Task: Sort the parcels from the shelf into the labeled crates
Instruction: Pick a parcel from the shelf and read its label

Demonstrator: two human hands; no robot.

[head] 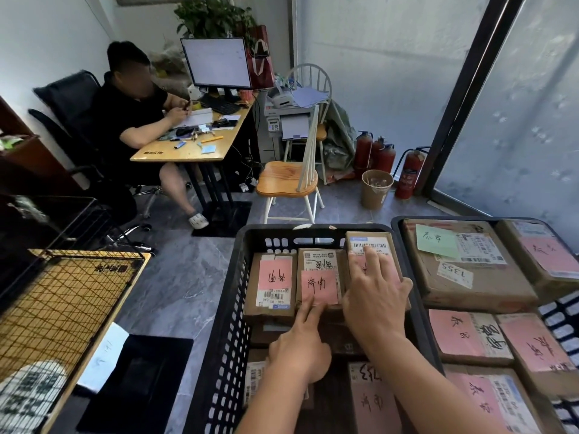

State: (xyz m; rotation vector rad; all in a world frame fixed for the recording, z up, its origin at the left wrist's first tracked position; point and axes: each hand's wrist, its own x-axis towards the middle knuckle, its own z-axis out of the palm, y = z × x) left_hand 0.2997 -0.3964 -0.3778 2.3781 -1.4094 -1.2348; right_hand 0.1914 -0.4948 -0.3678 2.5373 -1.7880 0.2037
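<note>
Soft, even daylight from frosted panes at right; wide-angle bending at edges; blurred lower-left corner.

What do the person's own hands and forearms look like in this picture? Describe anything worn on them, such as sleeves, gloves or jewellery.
Both the left hand and the right hand are bare, with no gloves. No ring, watch or bracelet shows on either. Both forearms are uncovered as far as the bottom edge of the picture, so no sleeve is in view. The fingernails look short and plain.
</note>
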